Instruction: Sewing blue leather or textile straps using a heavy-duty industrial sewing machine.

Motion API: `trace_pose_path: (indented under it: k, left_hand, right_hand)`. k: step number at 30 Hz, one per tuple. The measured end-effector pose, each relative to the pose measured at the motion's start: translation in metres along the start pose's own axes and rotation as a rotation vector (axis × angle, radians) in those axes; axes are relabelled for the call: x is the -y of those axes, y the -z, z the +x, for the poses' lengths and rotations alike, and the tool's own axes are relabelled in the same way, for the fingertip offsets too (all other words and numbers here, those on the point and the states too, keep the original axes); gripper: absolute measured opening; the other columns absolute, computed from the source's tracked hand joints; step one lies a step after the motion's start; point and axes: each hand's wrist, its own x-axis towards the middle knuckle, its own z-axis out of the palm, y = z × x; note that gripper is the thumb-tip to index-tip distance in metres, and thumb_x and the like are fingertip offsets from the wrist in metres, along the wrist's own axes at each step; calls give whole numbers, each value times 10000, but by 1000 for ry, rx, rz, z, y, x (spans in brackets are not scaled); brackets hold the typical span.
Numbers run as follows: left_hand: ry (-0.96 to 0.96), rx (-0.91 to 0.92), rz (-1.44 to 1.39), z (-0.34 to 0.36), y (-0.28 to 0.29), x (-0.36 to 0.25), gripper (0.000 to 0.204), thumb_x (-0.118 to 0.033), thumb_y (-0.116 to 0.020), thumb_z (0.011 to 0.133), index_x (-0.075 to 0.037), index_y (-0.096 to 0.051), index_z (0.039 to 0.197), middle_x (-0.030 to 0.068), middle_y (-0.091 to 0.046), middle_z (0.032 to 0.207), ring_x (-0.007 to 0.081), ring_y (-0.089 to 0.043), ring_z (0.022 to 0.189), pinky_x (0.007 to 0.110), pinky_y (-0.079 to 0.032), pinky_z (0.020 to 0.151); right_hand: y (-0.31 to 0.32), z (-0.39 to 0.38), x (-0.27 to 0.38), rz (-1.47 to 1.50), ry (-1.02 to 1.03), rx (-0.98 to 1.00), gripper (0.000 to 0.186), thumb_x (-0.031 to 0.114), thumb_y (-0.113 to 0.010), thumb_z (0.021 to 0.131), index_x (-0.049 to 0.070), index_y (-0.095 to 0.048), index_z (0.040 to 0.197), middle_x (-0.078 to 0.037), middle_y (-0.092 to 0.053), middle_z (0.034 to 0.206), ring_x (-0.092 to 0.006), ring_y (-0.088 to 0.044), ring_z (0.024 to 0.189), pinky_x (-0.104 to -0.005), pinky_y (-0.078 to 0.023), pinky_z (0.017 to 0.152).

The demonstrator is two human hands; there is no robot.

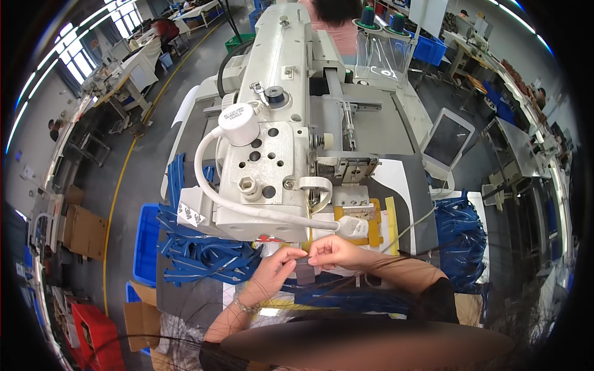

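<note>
My left hand (276, 270) and my right hand (335, 252) meet in front of the head of a large white sewing machine (272, 167). Thumb and fingers are pinched on both sides, at the top of a small flat grey piece (305, 272). Its lower part hangs below my fingertips; whether it is fabric or a tag cannot be made out. Just beyond my hands lies a yellow-orange clamp frame (374, 230) on the machine bed. The needle area is hidden behind the machine head. Blue fabric strips (210, 258) lie heaped beside my left hand.
More blue strips (461, 238) are piled at the right. A tilted control screen (448, 139) stands behind them. Blue bins (146, 244), an open cardboard box (142, 318) and a red crate (99, 337) sit at the left. A person in pink (334, 28) is beyond the machine.
</note>
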Motion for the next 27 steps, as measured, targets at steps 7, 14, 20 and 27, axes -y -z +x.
trace_pose_path:
  k: [7, 14, 20, 27]
  left_hand:
    - [-278, 152, 433, 0, 12, -10, 283, 86, -632, 711, -65, -668, 948, 73, -608, 804, 210, -590, 789, 291, -468, 705]
    - [-359, 189, 466, -4, 16, 0, 276, 52, -679, 666, -59, -677, 919, 70, -583, 748, 232, -556, 721, 320, -456, 648]
    - [-223, 21, 315, -4, 8, 2, 158, -48, -725, 710, -49, -688, 864, 50, -591, 725, 168, -569, 646, 260, -459, 594]
    - [-176, -109, 234, -3, 3, 14, 115, -68, -750, 730, -14, -674, 797, 27, -608, 725, 61, -552, 580, 192, -441, 530]
  right_hand:
    - [7, 4, -21, 237, 4, -80, 75, 124, -612, 875, 62, -572, 861, -37, -581, 694, -56, -439, 495, -190, -305, 450]
    - [-3, 2, -7, 25, -35, -25, 102, 134, -608, 884, 51, -553, 863, -45, -604, 743, -66, -493, 541, -194, -355, 486]
    - [-5, -2, -5, -154, -25, -14, 108, 126, -604, 888, 29, -558, 872, -16, -582, 743, -54, -498, 585, -191, -388, 528]
    - [-8, 0, -14, -207, 57, -130, 106, 125, -586, 901, 19, -590, 890, 7, -579, 766, -44, -533, 641, -191, -432, 561]
